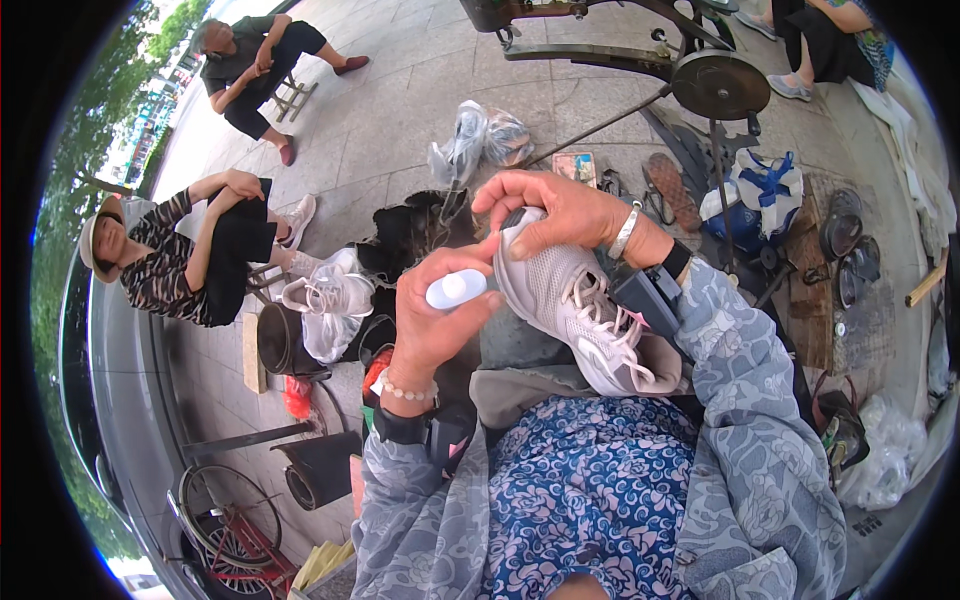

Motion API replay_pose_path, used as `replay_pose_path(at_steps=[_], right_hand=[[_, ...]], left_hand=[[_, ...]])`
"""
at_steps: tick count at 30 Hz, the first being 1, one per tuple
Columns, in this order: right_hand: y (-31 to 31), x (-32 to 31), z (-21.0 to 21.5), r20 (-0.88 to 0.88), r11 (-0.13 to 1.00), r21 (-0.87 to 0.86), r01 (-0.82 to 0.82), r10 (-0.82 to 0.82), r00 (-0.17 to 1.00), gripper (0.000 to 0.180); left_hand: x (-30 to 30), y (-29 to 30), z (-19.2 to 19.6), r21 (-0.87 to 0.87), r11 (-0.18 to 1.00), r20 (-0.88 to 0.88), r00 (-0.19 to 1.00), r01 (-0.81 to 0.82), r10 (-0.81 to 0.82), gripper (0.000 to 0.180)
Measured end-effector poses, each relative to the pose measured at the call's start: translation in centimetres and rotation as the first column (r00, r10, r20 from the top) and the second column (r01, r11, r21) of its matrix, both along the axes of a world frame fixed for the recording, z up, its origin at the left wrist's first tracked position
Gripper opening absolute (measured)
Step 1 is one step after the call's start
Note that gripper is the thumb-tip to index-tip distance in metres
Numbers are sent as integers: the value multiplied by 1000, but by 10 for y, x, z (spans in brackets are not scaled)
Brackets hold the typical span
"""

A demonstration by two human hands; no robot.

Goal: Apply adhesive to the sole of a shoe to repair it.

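Note:
A pale pink-grey sneaker (pixel 560 285) with white laces lies across my lap, its toe pointing away from me. My right hand (pixel 570 215) is closed over the toe, thumb on the upper and fingers at the front of the sole. In my left hand (pixel 430 310) is a small white plastic bottle (pixel 456 290), gripped with its rounded end facing up. The bottle's other end is hidden by my fingers, which are close to the toe edge of the sneaker. A dark grey cloth (pixel 515 340) lies under the shoe.
A white sneaker (pixel 330 290) on a plastic bag stands left, near a seated person (pixel 170 240). Ahead is a machine with a handwheel (pixel 720 85). Worn soles (pixel 672 190), dark shoes (pixel 842 225) and a blue-and-white bag (pixel 765 195) lie to the right.

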State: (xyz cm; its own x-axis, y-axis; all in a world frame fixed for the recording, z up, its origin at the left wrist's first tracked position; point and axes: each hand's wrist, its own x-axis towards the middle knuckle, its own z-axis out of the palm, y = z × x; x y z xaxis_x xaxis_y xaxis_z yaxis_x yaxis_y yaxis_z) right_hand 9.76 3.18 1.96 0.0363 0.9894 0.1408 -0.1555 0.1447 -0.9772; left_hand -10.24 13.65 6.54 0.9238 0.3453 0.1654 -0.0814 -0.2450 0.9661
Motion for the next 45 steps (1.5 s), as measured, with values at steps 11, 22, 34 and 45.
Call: replay_pose_path(at_steps=[11, 22, 34, 45], right_hand=[[-6, 13, -12, -203, 1000, 2, -2, 2, 979, 62], [-27, 11, -12, 480, 974, 81, 210, -223, 849, 74], [-27, 5, -5, 458, 972, 17, 233, -215, 862, 74], [-30, -2, -6, 469, 962, 89, 257, -269, 841, 71]], left_hand=[[19, 0, 1, 21, 996, -15, 996, 89, -89, 23], [21, 5, -12, -125, 988, -32, 995, 87, -92, 25], [20, 3, -11, -131, 987, -35, 995, 87, -93, 23], [17, 2, -12, -9, 996, -45, 995, 85, -85, 24]])
